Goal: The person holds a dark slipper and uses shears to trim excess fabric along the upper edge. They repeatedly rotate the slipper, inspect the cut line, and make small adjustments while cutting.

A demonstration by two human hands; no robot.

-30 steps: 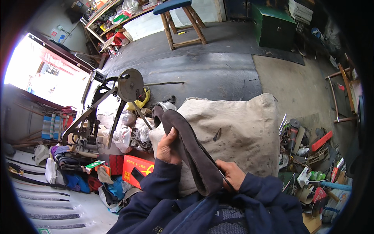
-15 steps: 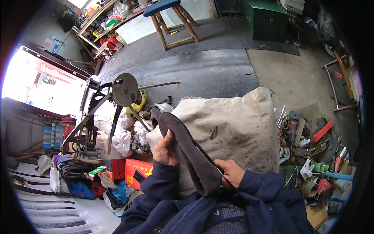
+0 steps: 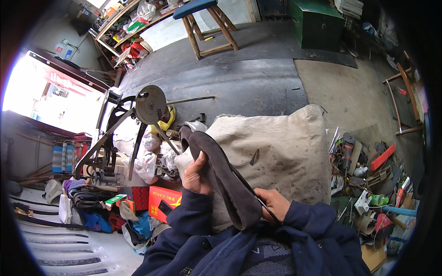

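A dark suede shoe (image 3: 230, 191) is tilted lengthwise over my lap, its opening facing up. My left hand (image 3: 195, 177) is closed on its left side, thumb lying on the suede. At the near right end my right hand (image 3: 275, 202) has its fingers pressed together on a thin black strip (image 3: 242, 181) that runs along the shoe's right edge. Whether the strip is attached there I cannot tell. Under the shoe, a stained beige cloth (image 3: 294, 152) covers my lap, with a small dark scrap (image 3: 254, 157) on it.
A hand-cranked sewing machine with a round wheel (image 3: 150, 105) stands at left. A red box (image 3: 165, 202) and cloth scraps lie near my left arm. Tools, including an angle grinder (image 3: 347, 152), crowd the right. Farther off are a blue-topped stool (image 3: 205, 27) and green chest (image 3: 317, 25).
The surroundings have shifted slightly in the picture. Both hands keep nearly the same hold on the shoe and strip.
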